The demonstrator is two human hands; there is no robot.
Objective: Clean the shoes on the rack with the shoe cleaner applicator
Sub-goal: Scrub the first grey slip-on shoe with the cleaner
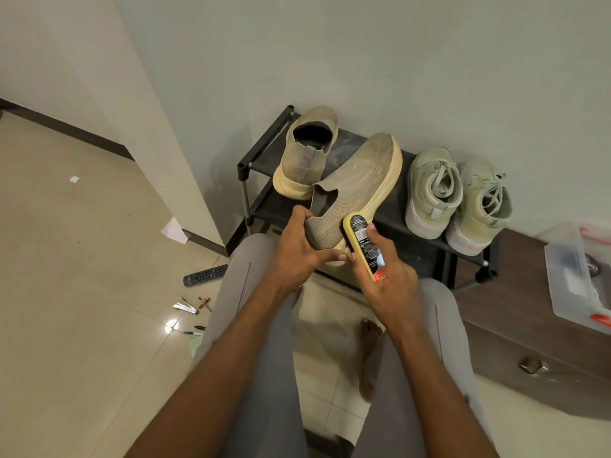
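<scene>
My left hand [299, 249] grips the heel of a beige knit slip-on shoe [355, 183], held tilted above the black shoe rack [261, 150] with its toe toward the wall. My right hand [391, 276] holds the yellow shoe cleaner applicator [362, 242] with a black label, pressed against the shoe's side near the heel. The matching slip-on shoe [307, 153] rests on the rack's left end. A pair of pale green lace-up sneakers [456, 196] stands on the rack's right end.
A brown drawer cabinet [529, 342] carrying a clear plastic box [575, 276] stands right of the rack. On the tiled floor to the left lie a remote control [205, 275], pens, small tools [190, 307] and paper scraps [174, 230]. My grey-trousered legs and bare feet are below.
</scene>
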